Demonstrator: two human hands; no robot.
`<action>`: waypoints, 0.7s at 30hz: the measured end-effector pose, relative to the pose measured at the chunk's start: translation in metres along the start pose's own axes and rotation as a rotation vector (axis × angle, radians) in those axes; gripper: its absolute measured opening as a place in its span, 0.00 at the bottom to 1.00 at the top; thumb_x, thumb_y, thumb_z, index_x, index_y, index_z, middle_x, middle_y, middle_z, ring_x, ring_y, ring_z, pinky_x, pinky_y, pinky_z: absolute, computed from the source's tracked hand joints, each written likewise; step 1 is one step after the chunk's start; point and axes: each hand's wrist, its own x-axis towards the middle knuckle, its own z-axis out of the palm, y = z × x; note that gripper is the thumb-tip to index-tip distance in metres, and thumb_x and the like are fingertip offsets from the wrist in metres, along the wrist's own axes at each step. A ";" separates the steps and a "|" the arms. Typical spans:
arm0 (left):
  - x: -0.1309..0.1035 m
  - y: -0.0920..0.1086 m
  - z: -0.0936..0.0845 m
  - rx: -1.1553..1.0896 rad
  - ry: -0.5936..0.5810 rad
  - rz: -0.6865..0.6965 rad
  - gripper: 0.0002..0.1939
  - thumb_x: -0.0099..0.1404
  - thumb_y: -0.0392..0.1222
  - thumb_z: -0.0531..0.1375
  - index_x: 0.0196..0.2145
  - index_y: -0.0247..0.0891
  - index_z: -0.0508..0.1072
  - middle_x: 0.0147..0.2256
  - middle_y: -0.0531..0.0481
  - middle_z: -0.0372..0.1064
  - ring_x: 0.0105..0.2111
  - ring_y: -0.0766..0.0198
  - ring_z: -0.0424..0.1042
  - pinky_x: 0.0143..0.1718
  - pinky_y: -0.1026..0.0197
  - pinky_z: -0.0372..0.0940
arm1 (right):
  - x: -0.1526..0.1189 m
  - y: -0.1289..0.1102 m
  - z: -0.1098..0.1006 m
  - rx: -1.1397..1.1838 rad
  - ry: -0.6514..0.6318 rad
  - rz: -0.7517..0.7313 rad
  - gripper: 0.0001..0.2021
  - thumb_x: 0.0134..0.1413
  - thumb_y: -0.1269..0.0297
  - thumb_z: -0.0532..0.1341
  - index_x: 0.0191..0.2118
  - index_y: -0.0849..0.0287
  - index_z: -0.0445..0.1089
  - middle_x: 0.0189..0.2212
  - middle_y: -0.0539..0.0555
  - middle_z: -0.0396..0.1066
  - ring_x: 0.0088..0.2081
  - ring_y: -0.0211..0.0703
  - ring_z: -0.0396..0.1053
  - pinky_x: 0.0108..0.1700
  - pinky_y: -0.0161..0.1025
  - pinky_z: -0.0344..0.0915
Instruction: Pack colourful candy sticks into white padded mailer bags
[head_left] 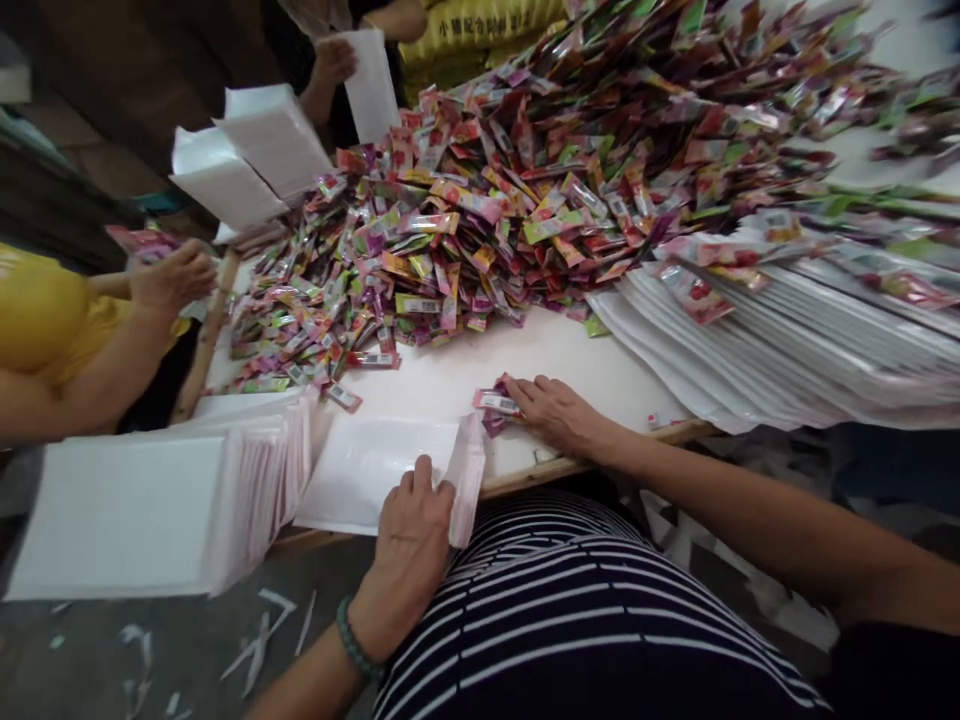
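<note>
A white padded envelope lies at the table's near edge with its pinkish flap to the right. My left hand, with a beaded bracelet at the wrist, grips it near the opening, fingers curled over its top side. To the right, my right hand is closed over a few small candy packets on the tabletop; the palm hides part of them. Beyond both hands rises a large heap of colourful packets.
White envelopes are stacked at left, overhanging the edge; another fanned stack lies at right with packets on top. A person in yellow handles packets at left. Another person's hand holds an envelope at the back. Paper scraps litter the floor.
</note>
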 end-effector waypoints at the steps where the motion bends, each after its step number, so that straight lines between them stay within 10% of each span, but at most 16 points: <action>1: -0.003 -0.001 0.002 0.006 -0.002 -0.027 0.15 0.64 0.26 0.50 0.37 0.35 0.75 0.49 0.39 0.65 0.40 0.57 0.72 0.40 0.55 0.70 | 0.002 0.003 0.004 0.029 0.025 0.017 0.26 0.61 0.73 0.49 0.64 0.71 0.54 0.51 0.69 0.70 0.44 0.53 0.68 0.47 0.46 0.64; 9: -0.013 0.010 0.007 -0.058 0.048 -0.292 0.29 0.67 0.30 0.50 0.64 0.39 0.59 0.67 0.35 0.49 0.35 0.60 0.77 0.30 0.61 0.72 | 0.004 0.011 0.007 0.801 0.326 0.308 0.29 0.48 0.68 0.60 0.60 0.56 0.67 0.41 0.55 0.77 0.40 0.50 0.74 0.40 0.45 0.72; 14: 0.000 0.000 0.027 -0.298 0.116 -0.419 0.37 0.59 0.24 0.50 0.66 0.35 0.56 0.68 0.37 0.44 0.37 0.57 0.78 0.37 0.58 0.73 | 0.009 -0.049 -0.023 1.359 0.189 -0.004 0.28 0.52 0.66 0.60 0.61 0.58 0.66 0.37 0.52 0.77 0.30 0.40 0.72 0.29 0.33 0.69; 21: 0.031 -0.012 0.046 -0.637 0.486 -0.274 0.42 0.53 0.22 0.49 0.67 0.33 0.54 0.69 0.41 0.44 0.66 0.57 0.53 0.63 0.61 0.57 | 0.026 -0.062 0.025 0.681 0.251 -0.096 0.36 0.42 0.76 0.55 0.63 0.60 0.63 0.45 0.58 0.76 0.42 0.49 0.74 0.45 0.43 0.71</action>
